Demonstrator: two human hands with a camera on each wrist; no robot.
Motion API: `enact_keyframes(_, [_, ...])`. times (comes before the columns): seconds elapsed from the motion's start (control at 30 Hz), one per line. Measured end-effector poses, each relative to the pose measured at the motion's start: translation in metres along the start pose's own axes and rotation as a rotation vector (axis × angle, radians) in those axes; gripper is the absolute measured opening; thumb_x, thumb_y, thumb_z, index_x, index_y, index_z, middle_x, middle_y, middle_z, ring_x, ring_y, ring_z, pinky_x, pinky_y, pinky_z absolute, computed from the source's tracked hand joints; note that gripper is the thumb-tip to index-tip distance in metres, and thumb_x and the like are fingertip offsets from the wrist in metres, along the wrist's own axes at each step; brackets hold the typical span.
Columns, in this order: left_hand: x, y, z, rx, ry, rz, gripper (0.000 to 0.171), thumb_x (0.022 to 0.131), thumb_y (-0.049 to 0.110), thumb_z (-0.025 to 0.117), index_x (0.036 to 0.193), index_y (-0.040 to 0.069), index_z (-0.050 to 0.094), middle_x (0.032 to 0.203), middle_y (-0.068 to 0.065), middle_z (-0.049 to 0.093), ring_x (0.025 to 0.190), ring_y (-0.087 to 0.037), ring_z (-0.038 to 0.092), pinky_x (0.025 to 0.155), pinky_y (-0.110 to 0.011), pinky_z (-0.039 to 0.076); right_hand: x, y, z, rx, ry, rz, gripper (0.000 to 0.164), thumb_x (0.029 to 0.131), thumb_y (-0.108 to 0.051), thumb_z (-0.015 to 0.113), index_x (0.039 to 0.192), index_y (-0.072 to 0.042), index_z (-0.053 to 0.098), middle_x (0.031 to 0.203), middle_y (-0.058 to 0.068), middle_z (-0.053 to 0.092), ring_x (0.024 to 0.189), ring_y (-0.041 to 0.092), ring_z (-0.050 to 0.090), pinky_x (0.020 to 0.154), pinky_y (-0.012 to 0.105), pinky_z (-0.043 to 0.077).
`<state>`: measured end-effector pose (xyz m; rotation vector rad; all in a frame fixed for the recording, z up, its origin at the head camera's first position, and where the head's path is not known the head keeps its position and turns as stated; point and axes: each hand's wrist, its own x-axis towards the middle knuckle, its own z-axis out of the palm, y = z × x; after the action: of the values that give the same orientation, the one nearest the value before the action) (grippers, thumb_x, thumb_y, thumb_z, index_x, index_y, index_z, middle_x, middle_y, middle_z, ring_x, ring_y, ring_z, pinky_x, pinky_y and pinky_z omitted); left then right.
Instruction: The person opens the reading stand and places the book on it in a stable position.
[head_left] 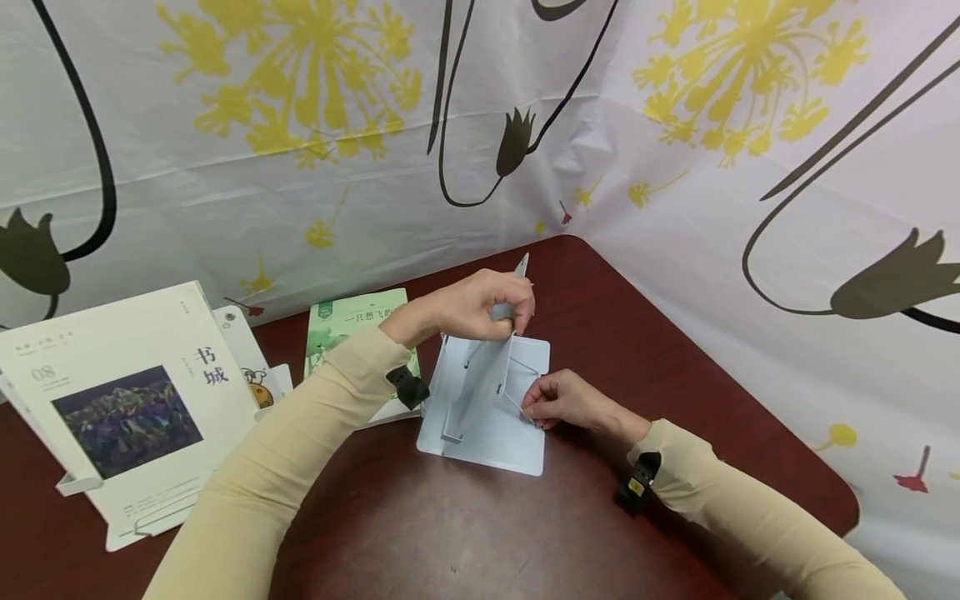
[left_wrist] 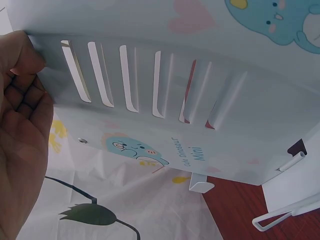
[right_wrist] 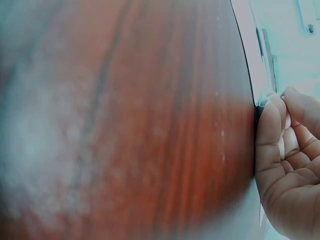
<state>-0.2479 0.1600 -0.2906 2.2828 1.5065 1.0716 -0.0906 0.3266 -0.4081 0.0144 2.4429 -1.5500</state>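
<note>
A pale metal book stand [head_left: 480, 387] stands on the table, its panel raised steeply above a flat base plate [head_left: 502, 458]. My left hand [head_left: 480, 304] grips the panel's upper part with curled fingers. In the left wrist view, slots and cartoon dinosaurs mark the panel [left_wrist: 225, 150], with the left hand [left_wrist: 22, 135] at its edge. My right hand [head_left: 577, 404] pinches the thin wire support [head_left: 517, 404] near the base's right edge. Thumb and forefinger of the right hand [right_wrist: 290, 165] meet there in the right wrist view; the wire's end is hidden.
At the left, a white book [head_left: 150, 400] leans on another stand with a small front lip. A green book [head_left: 360, 312] lies behind my left forearm. The dark red table [head_left: 615, 333] ends at a patterned cloth [head_left: 390, 192] behind and to the right.
</note>
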Motion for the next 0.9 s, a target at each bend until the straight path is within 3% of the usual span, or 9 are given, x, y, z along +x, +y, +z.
enact_keyframes(0.1, [0.000,0.000,0.000,-0.005,0.000,0.003,0.020,0.076,-0.007,0.048,0.073,0.009,0.060,0.076,0.003,0.057,0.073,-0.016,0.046,0.102,-0.029,0.037,0.000,-0.001,0.000,-0.001,-0.001,-0.006,0.014,0.085,-0.006,0.067,0.090,0.006,0.066,0.072,0.000,0.063,0.061,0.009,0.057,0.056,0.021,0.052])
enact_keyframes(0.33, [0.002,0.000,0.001,-0.011,0.000,-0.016,0.021,0.076,-0.008,0.048,0.073,0.009,0.060,0.076,0.003,0.057,0.073,-0.014,0.046,0.107,-0.031,0.034,0.001,-0.001,-0.001,-0.008,-0.005,-0.008,0.014,0.085,-0.007,0.067,0.091,0.006,0.066,0.074,0.000,0.062,0.063,0.009,0.056,0.057,0.022,0.052])
enact_keyframes(0.47, [0.003,0.001,0.001,-0.003,-0.004,-0.028,0.021,0.077,-0.007,0.049,0.073,0.010,0.061,0.077,0.005,0.057,0.074,-0.012,0.046,0.097,-0.026,0.038,0.002,-0.002,-0.001,-0.009,-0.014,-0.014,0.014,0.086,-0.007,0.067,0.092,0.006,0.066,0.076,0.001,0.063,0.063,0.010,0.056,0.058,0.022,0.052])
enact_keyframes(0.6, [0.003,0.001,0.003,0.000,-0.010,-0.022,0.020,0.078,-0.006,0.049,0.073,0.009,0.061,0.077,0.005,0.057,0.074,-0.010,0.045,0.083,-0.030,0.041,0.003,-0.001,-0.001,-0.017,-0.017,-0.012,0.014,0.085,-0.007,0.068,0.092,0.005,0.066,0.076,0.000,0.063,0.063,0.010,0.056,0.058,0.022,0.053])
enact_keyframes(0.9, [0.010,0.001,0.011,-0.018,-0.038,-0.030,0.022,0.077,-0.008,0.047,0.075,0.010,0.061,0.079,0.003,0.057,0.075,-0.011,0.046,0.073,-0.031,0.041,-0.001,0.002,0.000,-0.011,-0.003,0.002,0.015,0.086,-0.009,0.067,0.092,0.005,0.066,0.076,0.003,0.065,0.062,0.009,0.057,0.059,0.023,0.053])
